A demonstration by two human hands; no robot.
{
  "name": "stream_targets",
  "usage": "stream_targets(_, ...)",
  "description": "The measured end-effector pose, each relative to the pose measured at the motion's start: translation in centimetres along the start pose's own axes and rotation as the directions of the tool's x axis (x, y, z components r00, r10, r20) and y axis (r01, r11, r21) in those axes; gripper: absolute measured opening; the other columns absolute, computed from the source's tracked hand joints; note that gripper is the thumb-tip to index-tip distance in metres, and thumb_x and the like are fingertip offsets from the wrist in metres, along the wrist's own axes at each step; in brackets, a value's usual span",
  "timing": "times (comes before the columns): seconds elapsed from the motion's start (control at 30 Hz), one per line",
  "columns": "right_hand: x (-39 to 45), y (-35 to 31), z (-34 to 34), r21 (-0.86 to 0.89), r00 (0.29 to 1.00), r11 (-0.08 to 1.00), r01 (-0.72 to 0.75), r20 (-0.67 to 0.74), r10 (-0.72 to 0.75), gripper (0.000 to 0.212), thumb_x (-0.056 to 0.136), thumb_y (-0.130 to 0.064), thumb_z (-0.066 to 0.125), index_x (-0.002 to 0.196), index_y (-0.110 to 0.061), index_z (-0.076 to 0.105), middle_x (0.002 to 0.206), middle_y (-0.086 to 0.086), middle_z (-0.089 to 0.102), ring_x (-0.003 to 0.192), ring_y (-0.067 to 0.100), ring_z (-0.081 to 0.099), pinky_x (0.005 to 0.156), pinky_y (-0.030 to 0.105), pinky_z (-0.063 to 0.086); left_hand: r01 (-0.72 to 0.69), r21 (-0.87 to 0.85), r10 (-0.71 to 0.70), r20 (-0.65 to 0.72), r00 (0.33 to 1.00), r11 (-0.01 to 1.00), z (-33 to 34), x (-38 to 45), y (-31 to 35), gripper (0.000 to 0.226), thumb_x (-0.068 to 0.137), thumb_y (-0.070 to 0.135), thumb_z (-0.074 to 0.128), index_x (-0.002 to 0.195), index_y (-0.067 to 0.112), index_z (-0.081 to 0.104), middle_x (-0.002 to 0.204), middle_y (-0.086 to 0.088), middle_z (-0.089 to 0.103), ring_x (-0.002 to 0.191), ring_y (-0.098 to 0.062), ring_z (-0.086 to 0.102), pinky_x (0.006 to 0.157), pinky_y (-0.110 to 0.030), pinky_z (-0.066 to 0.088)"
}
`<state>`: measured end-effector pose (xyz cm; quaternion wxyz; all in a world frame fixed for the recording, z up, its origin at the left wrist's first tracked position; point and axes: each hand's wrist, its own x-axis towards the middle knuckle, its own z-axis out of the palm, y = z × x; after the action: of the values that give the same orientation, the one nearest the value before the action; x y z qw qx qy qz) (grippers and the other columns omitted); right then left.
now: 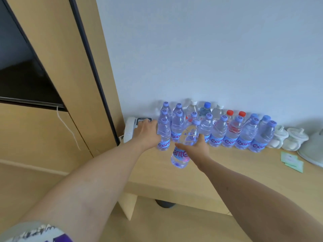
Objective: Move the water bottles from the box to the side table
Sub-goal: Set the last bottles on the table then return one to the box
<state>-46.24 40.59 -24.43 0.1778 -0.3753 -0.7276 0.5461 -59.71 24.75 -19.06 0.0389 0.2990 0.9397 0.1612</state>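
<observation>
A white desk telephone (130, 127) stood at the wall corner, its cord (67, 127) hanging down the wooden panel (43, 137). Two white lidded cups (288, 139) sat side by side; just beside them lay a white kettle (312, 151) and green cards (291, 161).

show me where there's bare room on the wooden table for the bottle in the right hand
Bare light wooden tabletop lies in front of the row of clear purple-capped water bottles, left of the green paper cards. Against the wall it is crowded. The right hand holds a tilted bottle.
</observation>
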Motion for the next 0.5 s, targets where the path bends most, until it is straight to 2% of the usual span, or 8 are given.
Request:
stream_targets(0.1, 1.6, -0.6, 1.3, -0.062, 0.999, 0.998, -0.030, -0.023, 0.028, 0.061, 0.061, -0.036, 0.095, 0.102, -0.024, 0.051, 0.096, -0.007, 0.064, 0.091, 0.016, 0.066, 0.072, 0.033, 0.052, -0.037, -0.022, 0.037, 0.003, 0.999, 0.999, 0.1, 1.8, -0.8, 0.031, 0.090, 0.032, 0.064, 0.114, 0.015, 0.053, 0.122, -0.014, 0.052, 0.120, -0.038, 0.047, 0.091, -0.044, 0.047)
stream_targets(0.23, 3.7, -1.0, 2.8, -0.241, 0.999, 0.970, -0.031, 0.032, 0.040, 0.069, 0.059, -0.028, 0.094, 0.111, -0.015, 0.050, 0.097, 0.001, 0.063, 0.088, 0.022, 0.063, 0.078, 0.041, 0.056, -0.037, -0.038, 0.038, 0.015, 0.999, 0.999, 0.2, 4.1, -1.7, 0.024, 0.089, 0.031, 0.063, 0.104, 0.020, 0.048, 0.118, -0.012, 0.053, 0.117, -0.036, 0.047, 0.082, -0.040, 0.044)
stream_targets(0.33, 5.0, -0.9, 3.9, -0.279, 0.997, 0.959, -0.038, 0.054, 0.056, 0.070, 0.061, -0.022, 0.094, 0.112, -0.014, 0.048, 0.105, 0.008, 0.063, 0.091, 0.026, 0.062, 0.078, 0.043, 0.056, -0.028, -0.036, 0.029, 0.031, 0.999, 0.999, 0.4, 5.8, -2.6, 0.036, 0.090, 0.033, 0.063, 0.120, 0.017, 0.052, 0.125, -0.011, 0.051, 0.123, -0.034, 0.045, 0.090, -0.042, 0.046)
stream_targets(0.4, 5.8, -0.9, 4.5, -0.329, 0.996, 0.944, -0.035, 0.065, 0.059, 0.076, 0.060, -0.022, 0.094, 0.121, -0.016, 0.049, 0.115, 0.010, 0.057, 0.098, 0.030, 0.061, 0.084, 0.045, 0.056, -0.017, -0.037, 0.018, 0.041, 0.999, 0.999, 0.5, 6.8, -3.0, 0.048, 0.091, 0.035, 0.064, 0.133, 0.018, 0.051, 0.132, -0.012, 0.049, 0.127, -0.034, 0.043, 0.094, -0.043, 0.046)
stream_targets(0.5, 7.4, -1.0, 5.1, -0.356, 0.993, 0.934, -0.029, 0.098, 0.068, 0.076, 0.060, -0.016, 0.094, 0.125, -0.018, 0.053, 0.117, 0.008, 0.059, 0.103, 0.032, 0.063, 0.089, 0.048, 0.057, -0.009, -0.028, 0.010, 0.039, 0.999, 1.000, 0.5, 8.2, -3.2, 0.050, 0.091, 0.036, 0.063, 0.135, 0.016, 0.050, 0.135, -0.013, 0.049, 0.129, -0.035, 0.042, 0.097, -0.044, 0.046)
